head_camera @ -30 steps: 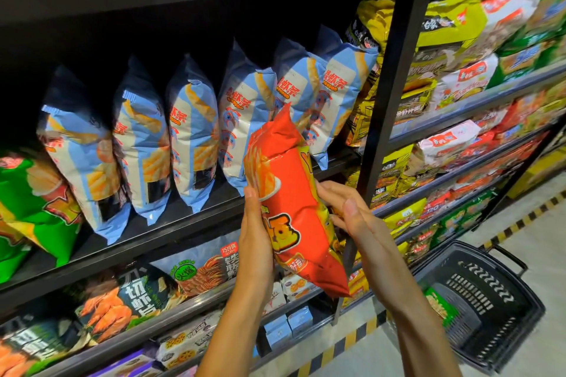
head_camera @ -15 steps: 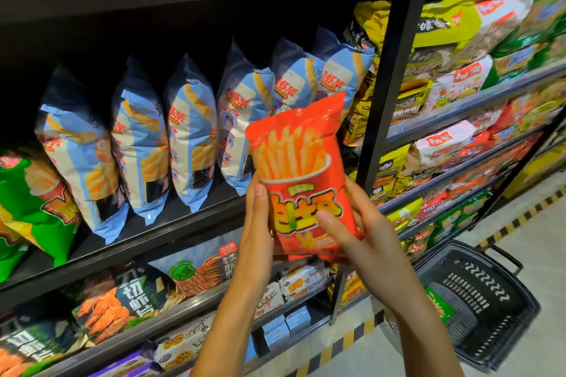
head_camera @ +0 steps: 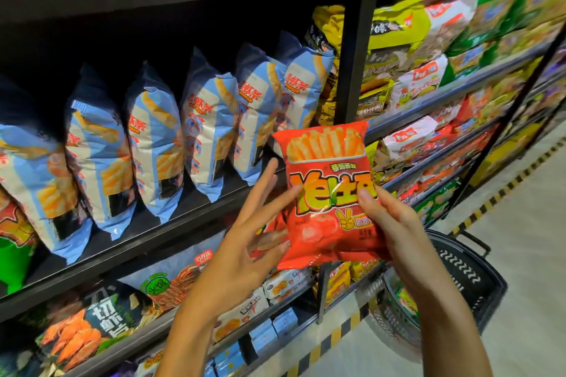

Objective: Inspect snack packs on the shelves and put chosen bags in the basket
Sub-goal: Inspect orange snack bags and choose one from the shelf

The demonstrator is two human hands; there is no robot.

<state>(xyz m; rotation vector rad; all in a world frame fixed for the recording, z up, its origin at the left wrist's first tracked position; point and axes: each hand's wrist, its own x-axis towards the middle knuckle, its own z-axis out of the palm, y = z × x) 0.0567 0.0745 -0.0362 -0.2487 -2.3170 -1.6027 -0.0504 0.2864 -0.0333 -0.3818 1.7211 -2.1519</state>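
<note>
A red snack bag with printed fries and yellow lettering faces me, upright, in front of the shelf post. My right hand grips its right edge, thumb across the front. My left hand is beside the bag's left edge with fingers spread and straight, fingertips near or just touching it. A black plastic basket stands on the floor at the lower right, below my right forearm, with a green-and-yellow pack inside.
Blue-and-white snack bags stand in a row on the black shelf behind my hands. Yellow, white and green packs fill the shelves to the right. A black upright post divides the units. Yellow-black tape edges the floor.
The red bag turned from edge-on to face me and moved right and down. My left hand let go of it and opened; my right hand keeps holding it.
</note>
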